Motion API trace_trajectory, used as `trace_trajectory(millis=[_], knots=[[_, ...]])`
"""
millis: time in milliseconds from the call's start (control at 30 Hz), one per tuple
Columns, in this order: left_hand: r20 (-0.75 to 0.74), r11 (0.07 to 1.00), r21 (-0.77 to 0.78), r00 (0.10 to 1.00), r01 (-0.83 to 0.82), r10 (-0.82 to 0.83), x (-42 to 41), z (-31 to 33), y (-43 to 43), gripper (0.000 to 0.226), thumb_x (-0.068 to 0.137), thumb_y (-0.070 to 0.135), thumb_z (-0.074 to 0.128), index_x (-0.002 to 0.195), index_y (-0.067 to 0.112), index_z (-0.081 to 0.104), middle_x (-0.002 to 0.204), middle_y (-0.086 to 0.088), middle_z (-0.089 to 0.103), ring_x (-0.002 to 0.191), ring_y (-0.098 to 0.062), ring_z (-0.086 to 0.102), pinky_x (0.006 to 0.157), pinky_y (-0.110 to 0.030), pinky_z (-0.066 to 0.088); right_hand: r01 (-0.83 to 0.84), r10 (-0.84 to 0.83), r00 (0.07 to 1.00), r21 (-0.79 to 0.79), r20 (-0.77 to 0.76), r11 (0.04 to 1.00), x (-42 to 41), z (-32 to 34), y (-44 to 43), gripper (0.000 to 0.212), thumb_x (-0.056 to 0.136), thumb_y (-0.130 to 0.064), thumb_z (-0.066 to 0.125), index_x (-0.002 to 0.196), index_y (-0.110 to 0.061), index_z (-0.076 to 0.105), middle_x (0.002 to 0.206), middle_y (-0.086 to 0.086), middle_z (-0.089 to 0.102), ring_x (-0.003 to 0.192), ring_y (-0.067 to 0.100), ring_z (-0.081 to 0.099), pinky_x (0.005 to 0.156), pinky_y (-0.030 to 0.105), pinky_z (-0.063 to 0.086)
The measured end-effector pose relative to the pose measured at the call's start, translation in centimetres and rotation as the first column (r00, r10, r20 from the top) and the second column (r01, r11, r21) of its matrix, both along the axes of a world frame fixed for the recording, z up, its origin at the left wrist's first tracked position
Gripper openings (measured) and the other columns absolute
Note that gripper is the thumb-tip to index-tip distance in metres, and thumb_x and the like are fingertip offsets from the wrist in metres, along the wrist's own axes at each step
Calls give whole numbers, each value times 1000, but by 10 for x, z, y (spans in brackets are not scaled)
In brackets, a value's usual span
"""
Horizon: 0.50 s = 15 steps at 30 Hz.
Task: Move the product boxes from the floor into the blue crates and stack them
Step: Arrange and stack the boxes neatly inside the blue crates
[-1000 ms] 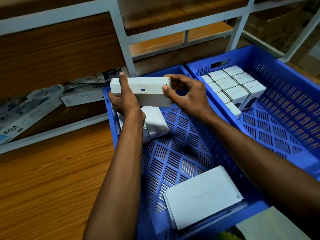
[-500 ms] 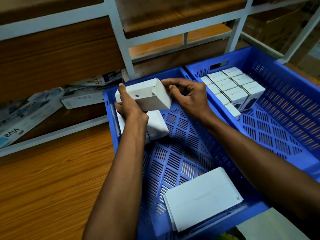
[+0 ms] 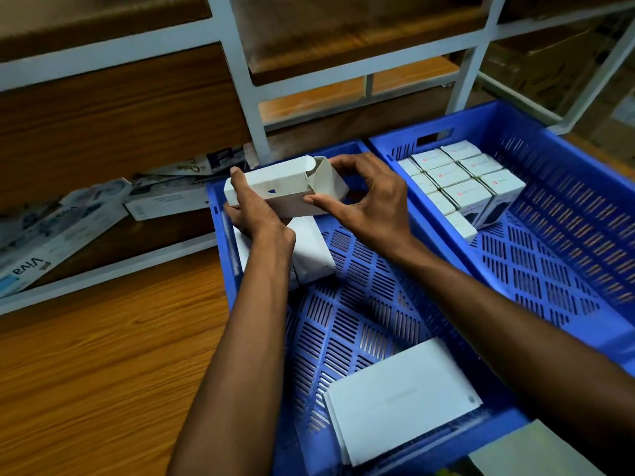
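Both hands grip a white product box [image 3: 275,190] above the far end of the left blue crate [image 3: 360,304] at frame centre: the left hand [image 3: 254,214] clasps its near side, the right hand [image 3: 371,201] pinches its open-flapped end. Small boxes [image 3: 460,180] fill the right crate [image 3: 556,235], upper right.

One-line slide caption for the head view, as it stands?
Both hands, left and right, hold a white box with an open end flap over the left blue crate.
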<state>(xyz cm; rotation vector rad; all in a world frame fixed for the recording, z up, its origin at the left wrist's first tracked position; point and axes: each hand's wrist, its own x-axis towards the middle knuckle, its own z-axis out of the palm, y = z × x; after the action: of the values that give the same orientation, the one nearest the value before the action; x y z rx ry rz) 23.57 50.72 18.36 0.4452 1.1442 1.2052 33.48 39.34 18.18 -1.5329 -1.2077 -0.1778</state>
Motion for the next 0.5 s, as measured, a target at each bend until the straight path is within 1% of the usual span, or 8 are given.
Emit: trace_trajectory(millis=[33, 100, 167, 267, 300, 367, 433, 500], knots=[[2, 1000, -2, 1000, -6, 6, 0, 0, 0, 45, 87, 55, 69, 119, 28, 53, 103, -5, 70, 87, -21, 71, 74, -42, 64, 7, -7, 1000, 13, 5, 1000, -1, -1, 0, 54, 74, -44, 90, 111, -9, 72, 106, 2, 71, 94, 8, 65, 74, 17, 55], [12, 1000, 0, 1000, -26, 26, -1, 0, -1, 53, 86, 55, 69, 127, 27, 52, 106, -5, 71, 88, -22, 72, 74, -42, 64, 17, -18, 999, 33, 28, 999, -5, -3, 0, 53, 75, -43, 90, 111, -8, 71, 106, 4, 70, 94, 11, 64, 74, 12, 51], [17, 999, 8, 998, -53, 53, -2, -1, 0, 63, 86, 55, 70, 138, 25, 49, 111, -7, 71, 88, -22, 73, 72, -42, 64, 23, -25, 998, 46, 54, 999, -9, -5, 0, 51, 76, -42, 90, 107, -7, 70, 103, 4, 69, 92, 12, 63, 74, 14, 50], [33, 996, 13, 995, -90, 90, -3, -1, 2, 64, 88, 50, 70, 141, 21, 47, 109, -9, 71, 83, -22, 74, 59, -35, 62, 27, -32, 997, 74, 70, 997, -15, -8, 0, 43, 77, -37, 90, 95, -5, 67, 92, 5, 65, 82, 14, 58, 68, 18, 45], [30, 995, 6, 994, -103, 102, -3, -2, 3, 66, 88, 51, 70, 142, 23, 46, 109, -8, 70, 85, -22, 73, 60, -35, 62, 35, -42, 997, 98, 70, 995, -16, -8, 0, 39, 78, -33, 89, 88, -4, 64, 87, 6, 62, 77, 13, 55, 65, 17, 42], [29, 993, -18, 993, -113, 114, -4, -3, 5, 67, 87, 54, 70, 143, 27, 43, 110, -8, 68, 90, -24, 71, 67, -40, 63, 39, -51, 995, 141, 81, 989, -18, -8, 0, 36, 80, -24, 89, 77, -4, 60, 79, 8, 57, 71, 11, 49, 59, 17, 39], [48, 993, -30, 992, -114, 115, -4, -3, 5, 64, 88, 55, 68, 140, 28, 43, 108, -10, 68, 90, -25, 71, 69, -42, 63, 13, -23, 997, 124, 76, 992, -19, -5, 1, 35, 80, -23, 89, 81, -4, 60, 82, 8, 57, 72, 9, 49, 59, 18, 41], [50, 993, -22, 991, -119, 120, -5, -3, 6, 60, 90, 53, 66, 138, 26, 44, 107, -9, 68, 88, -24, 70, 65, -37, 60, 17, -21, 999, 109, 36, 994, -16, 0, 1, 42, 79, -33, 89, 88, -6, 60, 86, 7, 59, 74, 11, 52, 60, 20, 43]])
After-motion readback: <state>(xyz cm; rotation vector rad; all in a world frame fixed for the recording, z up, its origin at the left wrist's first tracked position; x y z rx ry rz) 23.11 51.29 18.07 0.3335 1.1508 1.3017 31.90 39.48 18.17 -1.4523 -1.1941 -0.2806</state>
